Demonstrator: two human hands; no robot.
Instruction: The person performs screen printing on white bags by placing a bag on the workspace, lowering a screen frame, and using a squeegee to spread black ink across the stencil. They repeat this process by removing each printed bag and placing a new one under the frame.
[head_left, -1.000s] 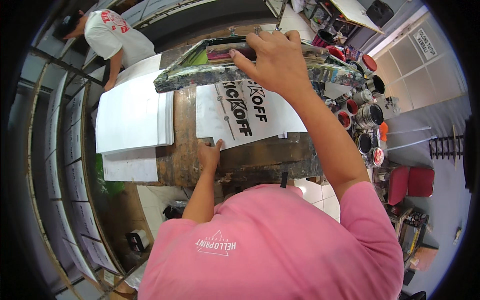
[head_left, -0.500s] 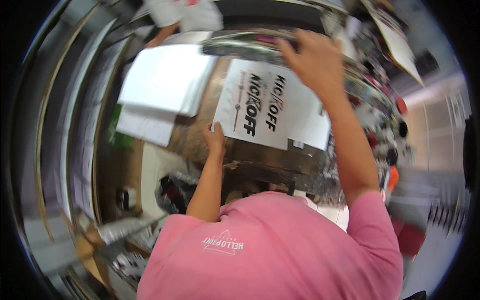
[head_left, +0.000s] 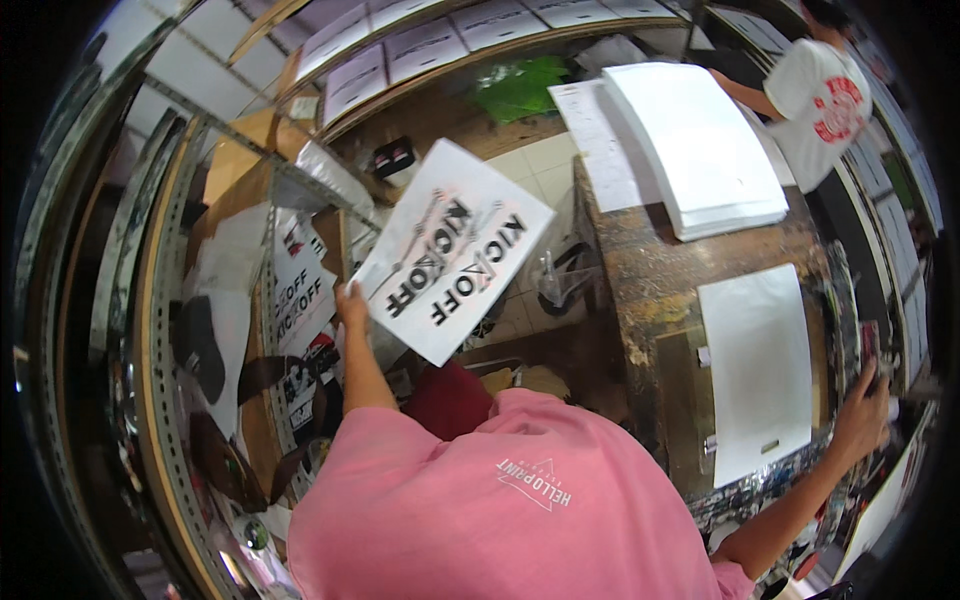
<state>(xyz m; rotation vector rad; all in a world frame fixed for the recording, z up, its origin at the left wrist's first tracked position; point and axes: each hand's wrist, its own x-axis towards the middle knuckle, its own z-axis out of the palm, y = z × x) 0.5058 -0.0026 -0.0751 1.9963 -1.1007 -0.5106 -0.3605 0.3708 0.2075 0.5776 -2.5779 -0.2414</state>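
My left hand (head_left: 352, 305) is closed on the near-left edge of a white printed sheet (head_left: 490, 215) with bold black lettering and faint reddish marks. The sheet hangs tilted over the floor, left of the stained work table (head_left: 645, 300). On that table a blank white sheet (head_left: 755, 350) lies flat, with small pale tabs at its left edge. Far to the right, beyond this sheet, my right hand (head_left: 862, 418) is curled with bent fingers around something at the table's far-right side. What it grips is too small and dark to make out.
A thick stack of white paper (head_left: 690, 145) stands at the table's far end. Beyond it is a person in a white shirt (head_left: 830, 105). Racks with printed sheets (head_left: 430, 55) run along the back. Metal rack posts (head_left: 155, 350) and more printed sheets (head_left: 300, 290) stand at left.
My view has swung left. The printed sheet, flat on the table before, is now lifted off to the left in my left hand, exposing a blank sheet. My right hand remains at the table's far side.
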